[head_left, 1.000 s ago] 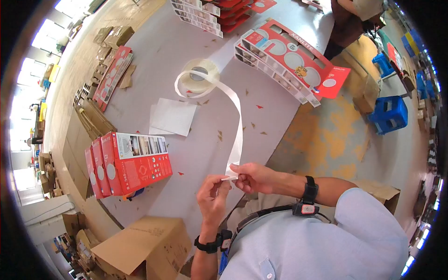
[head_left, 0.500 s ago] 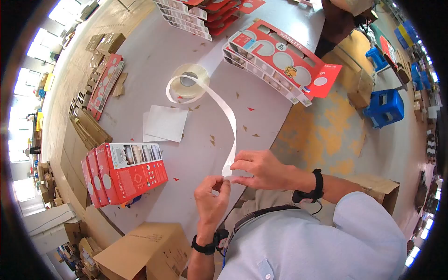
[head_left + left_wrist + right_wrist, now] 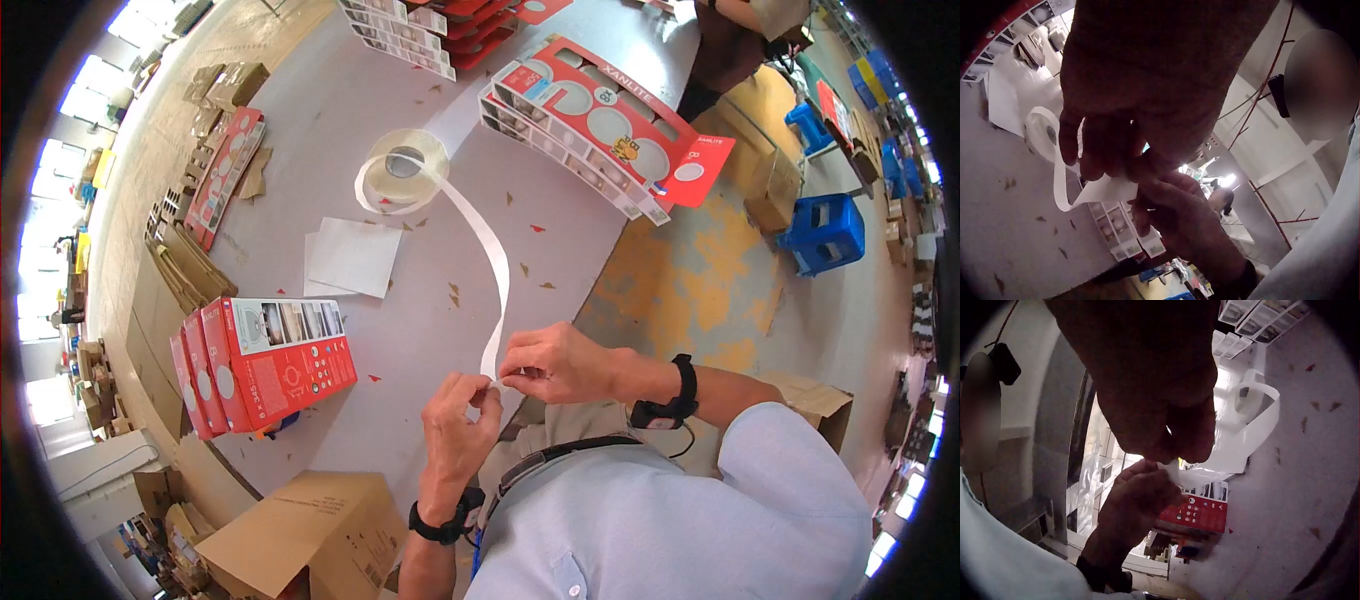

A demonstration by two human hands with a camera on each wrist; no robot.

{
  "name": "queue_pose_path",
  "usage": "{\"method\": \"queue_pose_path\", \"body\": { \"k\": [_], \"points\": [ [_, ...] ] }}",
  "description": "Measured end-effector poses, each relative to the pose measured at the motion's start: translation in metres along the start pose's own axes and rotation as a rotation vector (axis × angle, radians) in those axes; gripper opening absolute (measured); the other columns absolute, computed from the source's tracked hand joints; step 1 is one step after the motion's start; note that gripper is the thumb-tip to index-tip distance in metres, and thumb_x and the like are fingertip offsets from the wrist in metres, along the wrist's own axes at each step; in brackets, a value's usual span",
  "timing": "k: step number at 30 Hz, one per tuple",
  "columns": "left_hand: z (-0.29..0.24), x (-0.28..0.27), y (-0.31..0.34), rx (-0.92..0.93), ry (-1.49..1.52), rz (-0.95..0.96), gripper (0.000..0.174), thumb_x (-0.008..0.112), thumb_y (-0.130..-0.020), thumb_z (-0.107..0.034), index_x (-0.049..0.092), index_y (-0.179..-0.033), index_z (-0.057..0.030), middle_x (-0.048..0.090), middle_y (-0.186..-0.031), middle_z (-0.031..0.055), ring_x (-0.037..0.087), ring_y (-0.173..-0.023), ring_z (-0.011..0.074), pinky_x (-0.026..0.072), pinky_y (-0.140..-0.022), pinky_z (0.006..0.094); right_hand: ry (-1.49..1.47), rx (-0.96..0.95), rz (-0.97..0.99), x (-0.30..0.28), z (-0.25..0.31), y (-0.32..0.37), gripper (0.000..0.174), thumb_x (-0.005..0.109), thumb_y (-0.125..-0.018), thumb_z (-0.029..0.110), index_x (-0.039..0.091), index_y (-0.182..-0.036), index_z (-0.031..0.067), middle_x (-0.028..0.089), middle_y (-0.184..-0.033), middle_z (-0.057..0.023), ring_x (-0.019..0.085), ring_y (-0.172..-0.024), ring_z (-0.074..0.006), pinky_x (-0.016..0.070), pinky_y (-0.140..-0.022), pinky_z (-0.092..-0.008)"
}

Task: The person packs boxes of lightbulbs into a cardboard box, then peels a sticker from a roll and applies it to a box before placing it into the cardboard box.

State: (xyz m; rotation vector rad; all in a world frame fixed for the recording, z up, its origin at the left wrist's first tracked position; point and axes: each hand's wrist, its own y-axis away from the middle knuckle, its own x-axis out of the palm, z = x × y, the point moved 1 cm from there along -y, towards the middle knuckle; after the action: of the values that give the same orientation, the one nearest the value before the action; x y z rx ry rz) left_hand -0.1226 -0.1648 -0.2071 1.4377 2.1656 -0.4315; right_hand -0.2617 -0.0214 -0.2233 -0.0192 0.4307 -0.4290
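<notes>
1. The left hand (image 3: 455,415) is raised over the near edge of the grey table (image 3: 560,230), its thumb and forefinger pinching the free end of a white strip (image 3: 490,250).
2. The right hand (image 3: 560,362) is just to its right, fingertips curled and pinching the same end, so the two hands touch at the strip.
3. From the hands, the strip runs far and left in a loose curve to a tape roll (image 3: 405,170) lying flat on the table.
4. A white sheet (image 3: 350,258) lies near the roll, on its near left.
5. Red boxes (image 3: 270,360) stand upright left of the hands.
6. Flat red cartons (image 3: 600,120) are stacked at the far right.
7. A cardboard box (image 3: 300,530) sits nearest, left of the person.
</notes>
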Motion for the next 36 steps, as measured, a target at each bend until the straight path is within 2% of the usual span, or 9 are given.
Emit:
{"method": "queue_pose_path", "body": {
  "k": [6,9,15,18,21,24,27,30,36],
  "points": [
    [0.002,-0.001,0.002,0.002,0.004,0.034,0.011,0.071,-0.081,0.003,0.067,-0.091,-0.0016,0.063,-0.078,0.0113,0.066,-0.069,0.0235,0.0509,-0.061,0.0339,-0.135,0.087,0.092,0.005,-0.004,0.003,0.006,0.072,-0.086,0.004,0.071,-0.091,0.0013,0.065,-0.080,-0.0090,0.063,-0.064,-0.0178,0.0503,-0.057,-0.0302],
    [0.006,-0.002,0.005,0.027,0.029,0.034,0.011,0.071,-0.082,0.002,0.067,-0.092,-0.0017,0.063,-0.079,0.0113,0.066,-0.071,0.0238,0.0510,-0.063,0.0345,-0.249,0.137,0.133,0.006,-0.002,0.002,0.010,0.069,-0.086,0.007,0.071,-0.091,-0.0018,0.066,-0.073,-0.0105,0.062,-0.063,-0.0160,0.0490,-0.058,-0.0318],
    [0.005,-0.005,0.011,-0.060,0.102,0.017,0.015,0.069,-0.082,0.004,0.069,-0.096,-0.0018,0.066,-0.083,0.0114,0.069,-0.077,0.0210,0.0519,-0.068,0.0323,-0.563,0.383,0.274,0.008,-0.004,0.001,0.013,0.069,-0.092,0.011,0.072,-0.091,-0.0016,0.068,-0.074,-0.0043,0.063,-0.065,-0.0075,0.0508,-0.058,-0.0258],
    [0.018,0.000,0.021,-0.140,0.249,0.037,0.026,0.067,-0.085,0.004,0.066,-0.110,-0.0013,0.069,-0.090,0.0096,0.069,-0.083,0.0179,0.0534,-0.077,0.0313,-0.665,0.437,0.312,0.009,-0.002,-0.003,0.012,0.067,-0.096,0.012,0.071,-0.095,0.0009,0.067,-0.079,0.0003,0.061,-0.067,-0.0048,0.0511,-0.061,-0.0214],
    [0.010,0.005,0.029,-0.395,0.603,-0.019,0.035,0.067,-0.088,0.004,0.057,-0.121,0.0008,0.068,-0.098,0.0086,0.067,-0.093,0.0169,0.0527,-0.087,0.0315,-0.738,0.480,0.304,0.014,0.000,-0.006,0.013,0.066,-0.097,0.014,0.070,-0.097,0.0022,0.067,-0.081,0.0012,0.062,-0.069,-0.0044,0.0521,-0.062,-0.0211],
    [0.011,0.008,0.036,-0.378,0.696,-0.105,0.039,0.070,-0.090,0.002,0.050,-0.124,-0.0009,0.064,-0.100,0.0069,0.064,-0.094,0.0134,0.0517,-0.081,0.0273,-0.787,0.470,0.269,0.023,-0.002,-0.006,0.012,0.067,-0.098,0.015,0.069,-0.097,0.0031,0.066,-0.083,0.0019,0.062,-0.071,-0.0043,0.0520,-0.063,-0.0210],
    [0.016,0.009,0.040,-0.336,0.766,-0.191,0.031,0.072,-0.088,0.004,0.054,-0.112,-0.0015,0.063,-0.102,0.0063,0.063,-0.099,0.0139,0.0519,-0.086,0.0281,-0.836,0.515,0.229,0.032,0.002,-0.008,0.013,0.067,-0.097,0.016,0.069,-0.096,0.0035,0.066,-0.083,0.0020,0.061,-0.073,-0.0039,0.0513,-0.064,-0.0207],
    [0.022,0.006,0.046,-0.313,0.669,-0.139,0.029,0.075,-0.085,0.005,0.056,-0.106,-0.0017,0.062,-0.103,0.0046,0.062,-0.100,0.0133,0.0511,-0.092,0.0284,-0.882,0.516,0.210,0.038,0.005,-0.009,0.013,0.068,-0.097,0.017,0.069,-0.096,0.0032,0.065,-0.083,0.0019,0.059,-0.072,-0.0039,0.0503,-0.064,-0.0206],
    [0.019,0.004,0.052,-0.349,0.560,-0.198,0.027,0.078,-0.084,0.005,0.059,-0.101,-0.0017,0.062,-0.102,0.0030,0.063,-0.097,0.0121,0.0526,-0.091,0.0278,-0.865,0.514,0.228,0.048,0.004,-0.014,0.013,0.069,-0.094,0.015,0.069,-0.092,0.0021,0.065,-0.076,-0.0006,0.057,-0.063,-0.0065,0.0473,-0.057,-0.0219]
  ]
}}
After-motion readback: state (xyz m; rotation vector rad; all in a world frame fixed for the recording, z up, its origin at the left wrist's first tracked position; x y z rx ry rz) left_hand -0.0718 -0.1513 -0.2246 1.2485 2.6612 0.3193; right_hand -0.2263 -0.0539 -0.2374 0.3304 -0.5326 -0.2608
